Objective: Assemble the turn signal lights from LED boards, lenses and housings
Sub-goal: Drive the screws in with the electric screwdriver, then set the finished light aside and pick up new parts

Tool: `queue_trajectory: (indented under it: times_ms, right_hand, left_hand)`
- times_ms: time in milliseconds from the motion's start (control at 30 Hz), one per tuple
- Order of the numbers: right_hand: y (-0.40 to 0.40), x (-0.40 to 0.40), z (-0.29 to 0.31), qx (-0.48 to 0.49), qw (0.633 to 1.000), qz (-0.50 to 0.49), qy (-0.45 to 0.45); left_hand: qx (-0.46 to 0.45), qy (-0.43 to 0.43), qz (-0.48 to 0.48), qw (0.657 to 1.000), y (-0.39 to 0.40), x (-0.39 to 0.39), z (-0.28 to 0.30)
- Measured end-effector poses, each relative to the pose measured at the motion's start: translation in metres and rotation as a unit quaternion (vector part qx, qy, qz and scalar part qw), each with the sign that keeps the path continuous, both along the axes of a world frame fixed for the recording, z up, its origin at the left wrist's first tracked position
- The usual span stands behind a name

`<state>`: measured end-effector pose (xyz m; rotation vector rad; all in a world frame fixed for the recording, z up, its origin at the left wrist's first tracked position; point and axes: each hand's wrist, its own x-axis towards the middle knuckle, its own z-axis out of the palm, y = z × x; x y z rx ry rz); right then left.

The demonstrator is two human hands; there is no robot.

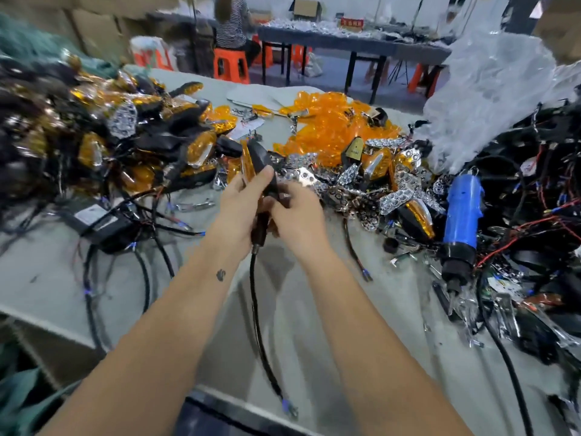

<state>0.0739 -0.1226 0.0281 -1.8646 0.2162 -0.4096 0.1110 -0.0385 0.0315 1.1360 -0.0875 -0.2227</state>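
Hanging lowest in the frame, almost at the table edge: black cable (257,328) with a blue-tipped terminal, left free to dangle, probably so the lamp above can be turned without snagging.

Upper left: heaped finished turn signals (103,133), amber lens on black housing, apparently the done pile, kept within the left arm's reach. Lower left of that: black power box (100,220) with leads, perhaps for testing lamps.

Centre: left hand (243,202) gripping the turn signal light (261,171) from the left, thumb laid up its black back, amber lens edge facing left. Right hand (297,212) closed round the lower stem from the right, fingers curled; looks like pressing or seating parts together, held up off the cloth for a clear view.

Centre top: loose amber lenses (333,124) in a mound. Below right of them: chrome reflector pieces (352,184), scattered close for quick picking.

Right: blue electric screwdriver (462,221) lying tip-down toward the camera, beside the right arm, ready for fastening. Far right: tangled black wire harnesses (534,196), with clear plastic bags (490,89) above.
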Motion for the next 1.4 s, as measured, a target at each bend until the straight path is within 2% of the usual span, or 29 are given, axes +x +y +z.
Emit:
queue_trajectory:
  times_ms: [100,200,267,333,400,600,667,733,833,867,933,1000,1100,1200,1400]
  right_hand:
    - [0.015,0.003,-0.010,0.040,0.998,0.049,-0.004]
    - [0.013,0.003,-0.016,0.070,0.995,0.070,0.016]
    - [0.004,0.002,-0.017,0.056,0.996,0.059,0.032]
    - [-0.005,0.000,-0.018,0.054,0.997,0.050,0.039]
    - [-0.012,-0.003,-0.020,0.063,0.996,0.047,0.047]
    - [-0.022,-0.011,-0.027,0.061,0.995,0.049,0.065]
    - [-0.027,-0.016,-0.026,0.045,0.995,0.061,0.071]
    - [-0.035,-0.021,-0.024,0.019,0.995,0.065,0.066]
    - [-0.051,-0.028,-0.024,-0.053,0.997,0.026,0.042]
    - [-0.057,-0.030,-0.025,-0.082,0.996,0.011,0.037]
    - [-0.066,-0.036,-0.030,-0.133,0.990,0.002,0.038]
    - [-0.074,-0.042,-0.036,-0.160,0.986,0.004,0.038]
    - [-0.078,-0.050,-0.039,-0.124,0.992,-0.013,0.023]
    - [-0.078,-0.053,-0.037,-0.129,0.991,-0.016,0.016]
    - [-0.079,-0.053,-0.035,-0.114,0.993,-0.004,0.021]
  left_hand:
    - [0.014,-0.044,0.012,0.999,0.025,0.008,0.005]
    - [0.161,-0.098,0.099,0.977,0.056,0.028,0.022]
    - [0.320,-0.165,0.156,0.920,0.077,0.042,0.035]
    - [0.489,-0.192,0.188,0.830,0.094,0.053,0.043]
    - [0.602,-0.188,0.192,0.752,0.103,0.065,0.045]
    - [0.745,-0.156,0.125,0.637,0.099,0.077,0.014]
    - [0.775,-0.132,0.107,0.608,0.095,0.077,0.002]
    - [0.774,-0.136,0.141,0.602,0.087,0.077,-0.006]
    - [0.724,-0.232,0.233,0.607,0.070,0.073,-0.011]
    - [0.701,-0.277,0.234,0.614,0.063,0.072,-0.011]
    - [0.666,-0.339,0.164,0.645,0.046,0.074,-0.009]
    - [0.672,-0.312,0.072,0.668,0.027,0.076,-0.010]
    - [0.738,-0.255,0.064,0.621,0.003,0.076,-0.019]
    - [0.751,-0.251,0.087,0.605,-0.008,0.073,-0.024]
    - [0.734,-0.221,0.089,0.637,0.019,0.089,-0.030]
